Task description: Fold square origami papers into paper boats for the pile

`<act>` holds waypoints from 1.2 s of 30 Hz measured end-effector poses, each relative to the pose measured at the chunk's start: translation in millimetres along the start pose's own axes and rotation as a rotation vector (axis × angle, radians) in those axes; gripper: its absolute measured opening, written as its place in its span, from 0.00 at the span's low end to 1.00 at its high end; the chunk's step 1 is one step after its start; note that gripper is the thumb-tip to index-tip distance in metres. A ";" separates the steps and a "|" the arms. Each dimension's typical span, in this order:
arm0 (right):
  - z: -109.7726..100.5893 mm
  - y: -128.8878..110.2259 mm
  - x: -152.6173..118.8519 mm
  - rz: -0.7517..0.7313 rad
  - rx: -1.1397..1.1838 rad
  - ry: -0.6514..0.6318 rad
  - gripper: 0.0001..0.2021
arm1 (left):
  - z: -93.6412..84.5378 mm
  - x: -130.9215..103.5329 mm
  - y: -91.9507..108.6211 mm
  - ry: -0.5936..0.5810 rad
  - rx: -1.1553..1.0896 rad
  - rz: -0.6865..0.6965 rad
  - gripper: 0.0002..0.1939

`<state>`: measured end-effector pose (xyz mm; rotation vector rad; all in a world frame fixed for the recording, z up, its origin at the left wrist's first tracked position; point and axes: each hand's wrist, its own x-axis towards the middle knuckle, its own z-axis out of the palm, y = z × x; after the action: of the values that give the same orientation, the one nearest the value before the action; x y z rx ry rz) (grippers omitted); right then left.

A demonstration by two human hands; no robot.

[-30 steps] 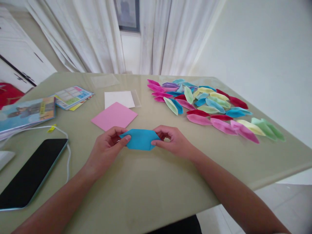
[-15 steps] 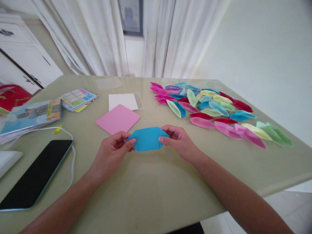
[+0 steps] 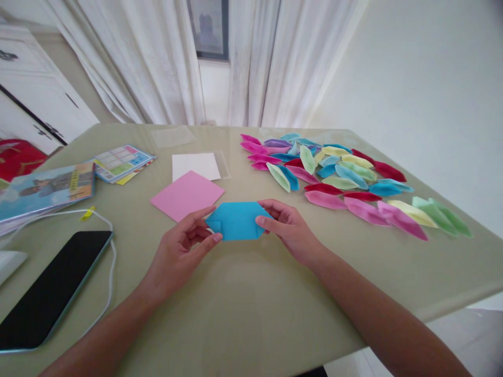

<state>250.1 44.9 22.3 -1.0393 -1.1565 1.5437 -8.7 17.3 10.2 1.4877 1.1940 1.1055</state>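
A blue folded paper (image 3: 240,221) with pointed ends is held up in front of me, above the table. My right hand (image 3: 290,226) pinches its right end, thumb on the near face and fingers behind. At the left end, my left hand (image 3: 188,245) grips it, with the thumb tip at the lower left corner and the index finger along the upper left edge. A small folded flap shows at that corner. Just beyond my left hand lies a pink paper sheet (image 3: 187,195), partly over a white square sheet (image 3: 195,166).
Several colourful folded paper pieces (image 3: 341,182) spread over the right side of the green table (image 3: 251,314). On the left are a black-screened phone (image 3: 55,288), a white cable (image 3: 112,262), a picture book (image 3: 47,191) and printed cards (image 3: 121,162). A clear plastic sleeve (image 3: 173,136) lies farther back.
My left hand has loosened its pinch: its thumb has slid down to the lower corner and the index finger has risen to the upper edge. The right hand keeps its grip.
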 end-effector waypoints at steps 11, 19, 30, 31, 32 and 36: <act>1.2 6.2 0.4 -0.017 -0.046 -0.047 0.23 | 5.2 -3.3 -0.9 -0.005 0.031 0.038 0.32; 0.2 8.7 1.6 -0.040 -0.086 -0.063 0.22 | 4.9 -5.2 -4.1 -0.008 0.009 0.007 0.34; -0.5 8.5 2.3 -0.067 -0.165 -0.046 0.25 | 5.7 -6.5 -4.1 -0.016 0.032 -0.015 0.37; -0.6 8.2 2.3 -0.067 -0.161 -0.045 0.25 | 5.7 -6.4 -3.4 -0.015 0.038 -0.012 0.37; -0.6 8.0 2.3 -0.068 -0.156 -0.045 0.25 | 5.8 -6.4 -2.6 -0.012 0.043 -0.010 0.36; -0.8 7.5 1.7 -0.080 -0.136 -0.049 0.24 | 5.8 -6.1 -1.4 -0.001 0.025 -0.012 0.37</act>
<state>249.1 45.7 14.7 -1.0360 -1.3363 1.4509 -4.1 10.8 7.1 1.4976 1.2189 1.0854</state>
